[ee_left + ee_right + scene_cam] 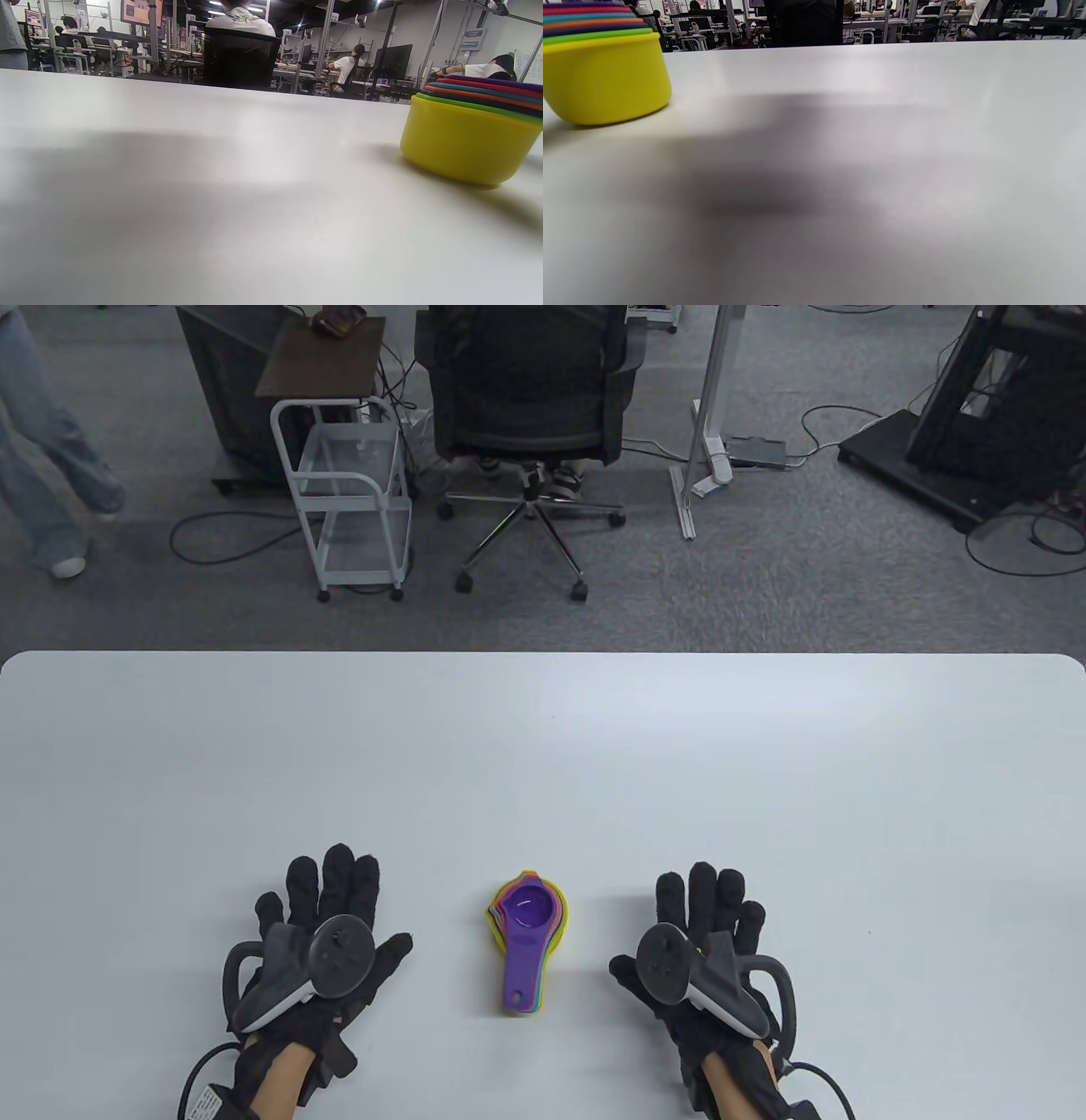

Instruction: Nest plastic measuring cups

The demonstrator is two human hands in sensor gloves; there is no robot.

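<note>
While both hands lie flat on the white table (543,746), the stack of measuring cups (528,933) sits between them near the table's near edge, touched by neither. The left hand (318,942) rests palm down with its fingers spread and nothing in it; the right hand (700,950) lies the same way on the other side of the stack. The cups are nested, the purple cup (533,909) uppermost, its handle pointing toward the near edge. From the left wrist view the yellow cup (464,142) forms the bottom of the stack, with green, orange, teal, red and purple rims layered above it.

Beyond the table's far edge lies grey carpet. A black office chair (526,398) stands facing away, a white wire cart (352,500) to its left, and cables trail across the floor. A person in jeans (42,449) walks by at the far left. A black frame on a dark base (976,415) stands at the far right.
</note>
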